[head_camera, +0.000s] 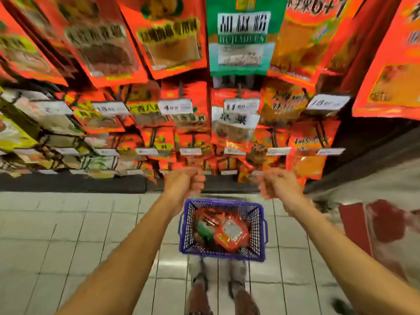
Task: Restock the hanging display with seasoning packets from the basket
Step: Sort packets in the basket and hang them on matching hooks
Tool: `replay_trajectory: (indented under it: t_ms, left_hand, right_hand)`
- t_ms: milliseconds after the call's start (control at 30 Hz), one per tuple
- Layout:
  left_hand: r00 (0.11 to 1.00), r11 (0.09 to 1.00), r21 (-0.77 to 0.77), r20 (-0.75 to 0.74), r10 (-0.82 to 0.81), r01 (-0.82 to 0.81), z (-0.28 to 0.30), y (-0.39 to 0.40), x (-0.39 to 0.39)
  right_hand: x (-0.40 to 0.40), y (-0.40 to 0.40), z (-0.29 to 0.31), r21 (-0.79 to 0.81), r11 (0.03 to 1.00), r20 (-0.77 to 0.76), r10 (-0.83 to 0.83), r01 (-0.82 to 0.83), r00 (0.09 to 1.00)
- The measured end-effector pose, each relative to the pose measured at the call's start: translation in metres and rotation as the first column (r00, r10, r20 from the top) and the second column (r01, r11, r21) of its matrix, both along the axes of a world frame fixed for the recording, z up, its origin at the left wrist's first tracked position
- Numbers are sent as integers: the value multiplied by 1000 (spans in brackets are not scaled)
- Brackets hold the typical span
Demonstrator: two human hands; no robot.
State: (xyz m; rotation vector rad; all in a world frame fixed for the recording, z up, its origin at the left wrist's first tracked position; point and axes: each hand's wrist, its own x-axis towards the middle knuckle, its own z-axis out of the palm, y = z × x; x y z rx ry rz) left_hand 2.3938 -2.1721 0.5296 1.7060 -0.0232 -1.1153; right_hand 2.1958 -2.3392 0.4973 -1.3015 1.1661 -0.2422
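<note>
The blue plastic basket stands on the floor between my arms and holds red and green seasoning packets. Both my hands are raised to the lowest row of the hanging display. My left hand is curled into a fist at a peg there; blur hides whether anything is in it. My right hand has its fingers curled at the edge of an orange-red seasoning packet hanging in that row.
Rows of red, orange and green packets hang on pegs with white price tags above. A dark base strip runs under the display. My shoes stand on the grey tiles just behind the basket. A red object sits at the right.
</note>
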Motion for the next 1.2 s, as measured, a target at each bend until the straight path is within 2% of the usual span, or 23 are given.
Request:
replay_trajectory:
  t_ms: [100, 267, 367, 467, 533, 600, 667, 733, 800, 867, 933, 1033, 1100, 1200]
  left_hand:
    - [999, 986, 166, -53, 2, 7, -82, 14, -13]
    - [985, 933, 359, -161, 56, 6, -228, 41, -33]
    - [950, 899, 436, -293, 107, 33, -319, 59, -43]
    - [951, 858, 497, -307, 32, 132, -403, 72, -52]
    - [950, 833, 533, -312, 27, 152, -455, 79, -55]
    - [920, 822, 530, -391, 19, 209, -498, 82, -57]
    - [908, 812, 518, -417, -35, 269, -533, 84, -56]
    - [916, 777, 519, -357, -180, 356, -567, 90, -56]
    - [892, 732, 515, -325, -314, 445, -600, 96, -57]
    - [880, 727, 507, -357, -313, 464, -629, 103, -57]
    - [911, 771, 516, -361, -198, 372, -652, 110, -58]
    - [918, 762, 524, -315, -240, 380, -675, 124, -60]
    - [915, 743, 534, -252, -314, 403, -681, 131, -61]
    - [929, 766, 528, -238, -282, 367, -682, 128, -60]
  right_hand:
    - [-22, 19, -80, 78, 996, -144, -31, 43, 989]
    - [-54, 50, -225, 139, 986, -350, -35, 89, 936]
    - [-70, 70, -320, 208, 978, -448, 107, -13, 888]
    - [-74, 88, -411, 169, 986, -519, 103, -16, 848]
    - [-72, 95, -468, 116, 981, -571, 193, -154, 798]
    - [-69, 99, -517, 82, 887, -626, 401, -455, 669]
    - [-63, 103, -559, 46, 759, -675, 502, -649, 541]
    - [-61, 107, -601, 74, 641, -701, 578, -764, 417]
    - [-63, 112, -642, 155, 483, -728, 645, -862, 230]
    - [-66, 112, -678, 177, 227, -770, 638, -958, 9]
    - [-70, 111, -707, 186, 104, -813, 575, -977, -94]
    - [-72, 116, -731, 157, 30, -857, 501, -987, -121]
    - [-75, 115, -735, 88, 41, -851, 522, -995, -53]
    - [-84, 105, -729, 8, 78, -802, 596, -997, 41]
